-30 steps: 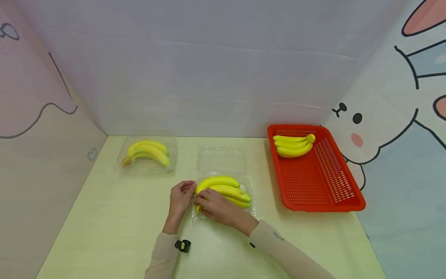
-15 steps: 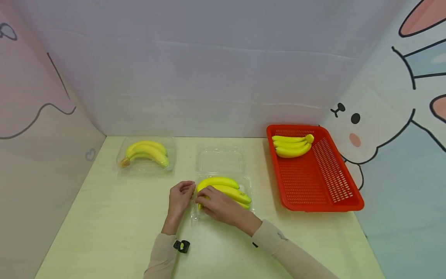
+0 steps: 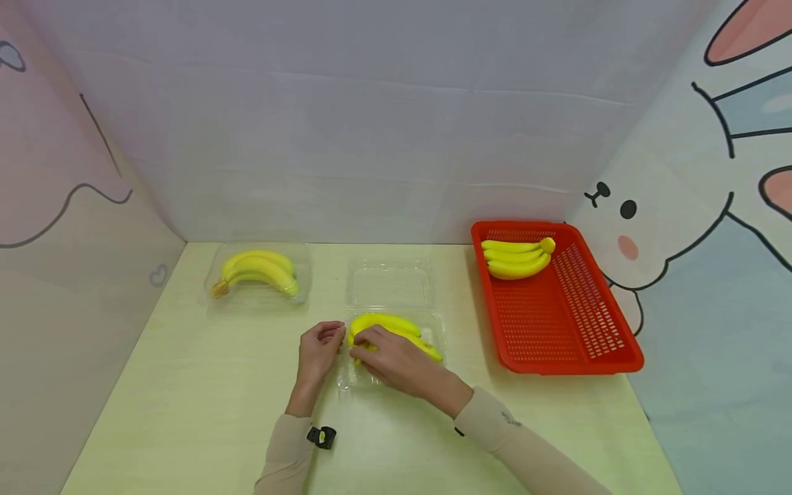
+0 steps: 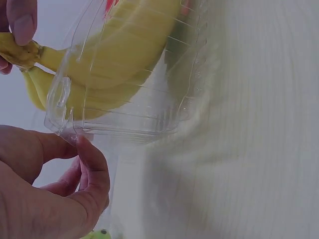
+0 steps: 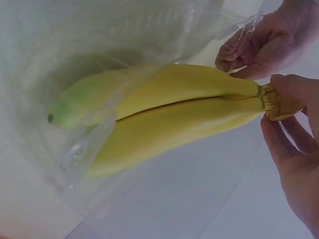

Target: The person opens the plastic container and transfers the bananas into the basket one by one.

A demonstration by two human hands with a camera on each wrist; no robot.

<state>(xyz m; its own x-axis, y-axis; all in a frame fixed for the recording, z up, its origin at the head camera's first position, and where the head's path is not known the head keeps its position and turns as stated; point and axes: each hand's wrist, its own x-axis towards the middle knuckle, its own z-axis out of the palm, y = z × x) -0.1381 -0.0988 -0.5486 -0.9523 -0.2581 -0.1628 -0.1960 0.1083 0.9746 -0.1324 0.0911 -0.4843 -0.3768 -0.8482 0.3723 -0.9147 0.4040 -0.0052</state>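
In the middle of the table, a bunch of yellow bananas [image 3: 390,322] lies over the base of a hinged clear plastic container [image 3: 391,283], whose lid lies folded back behind it. My right hand [image 3: 396,364] pinches the bunch by its brown stem [image 5: 281,105], thumb on one side and fingers on the other. At the near left corner of the container, my left hand [image 3: 318,350] pinches the plastic rim [image 4: 70,130] between thumb and fingers. The right wrist view shows the banana tips inside the plastic wall, with the stem end tilted out past it.
A second clear container [image 3: 213,265] with bananas [image 3: 256,268] in it stands at the back left. The red perforated basket [image 3: 572,323] on the right bears another banana bunch [image 3: 516,258]. A pale cloth wall [image 3: 371,137] rises behind the table.
My right hand has shifted slightly up and right, tilting the bunch, so less of the front bananas shows. My left hand stays at the container's corner.
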